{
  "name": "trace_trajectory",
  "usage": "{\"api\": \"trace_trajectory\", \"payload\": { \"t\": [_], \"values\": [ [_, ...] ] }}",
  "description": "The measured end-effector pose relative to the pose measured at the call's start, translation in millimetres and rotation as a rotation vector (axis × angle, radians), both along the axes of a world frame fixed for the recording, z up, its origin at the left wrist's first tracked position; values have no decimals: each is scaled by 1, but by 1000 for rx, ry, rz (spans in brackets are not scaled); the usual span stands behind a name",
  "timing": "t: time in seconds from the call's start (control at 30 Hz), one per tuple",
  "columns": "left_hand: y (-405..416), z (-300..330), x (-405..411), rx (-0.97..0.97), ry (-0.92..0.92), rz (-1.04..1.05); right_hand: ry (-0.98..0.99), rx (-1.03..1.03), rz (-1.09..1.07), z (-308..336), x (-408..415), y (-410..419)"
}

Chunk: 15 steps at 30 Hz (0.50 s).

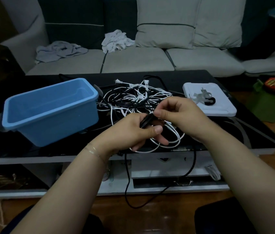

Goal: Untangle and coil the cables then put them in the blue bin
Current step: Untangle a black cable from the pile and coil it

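A tangle of white and black cables [134, 97] lies on the black glass table [226, 132] to the right of the blue bin [48, 110], which holds nothing I can see. My left hand [133, 130] grips folded strands of a black cable [147, 119] just in front of the tangle. My right hand [175, 110] pinches the same black cable at its upper end, thumb and fingers touching it. A loop of that black cable [127, 183] hangs over the table's front edge toward the floor. White cable loops [170, 142] lie under my hands.
A white lid [218, 108] with cable ties and a small black item lies at the table's right. A grey sofa [133, 59] with crumpled cloths stands behind. A green box [272, 102] sits on the floor at right. Shelves run under the table top.
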<state>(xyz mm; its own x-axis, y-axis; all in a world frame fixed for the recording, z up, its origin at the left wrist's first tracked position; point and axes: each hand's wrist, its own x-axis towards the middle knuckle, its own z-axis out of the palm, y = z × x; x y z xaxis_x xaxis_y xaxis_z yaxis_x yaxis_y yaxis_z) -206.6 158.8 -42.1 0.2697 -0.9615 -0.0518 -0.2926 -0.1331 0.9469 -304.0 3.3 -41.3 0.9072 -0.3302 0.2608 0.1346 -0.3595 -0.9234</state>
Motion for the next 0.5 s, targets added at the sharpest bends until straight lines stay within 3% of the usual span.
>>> {"api": "trace_trajectory", "payload": {
  "t": [0.13, 0.37, 0.5],
  "values": [
    [-2, 0, 0, -99, 25, 4, -42, 129, -58, -7, 6, 4],
    [-4, -3, -3, -168, 103, 26, -36, 350, 33, -15, 9, -4],
    [-3, -2, -4, -269, 355, -14, 3, 432, 73, -17, 11, -6]
  ]
}}
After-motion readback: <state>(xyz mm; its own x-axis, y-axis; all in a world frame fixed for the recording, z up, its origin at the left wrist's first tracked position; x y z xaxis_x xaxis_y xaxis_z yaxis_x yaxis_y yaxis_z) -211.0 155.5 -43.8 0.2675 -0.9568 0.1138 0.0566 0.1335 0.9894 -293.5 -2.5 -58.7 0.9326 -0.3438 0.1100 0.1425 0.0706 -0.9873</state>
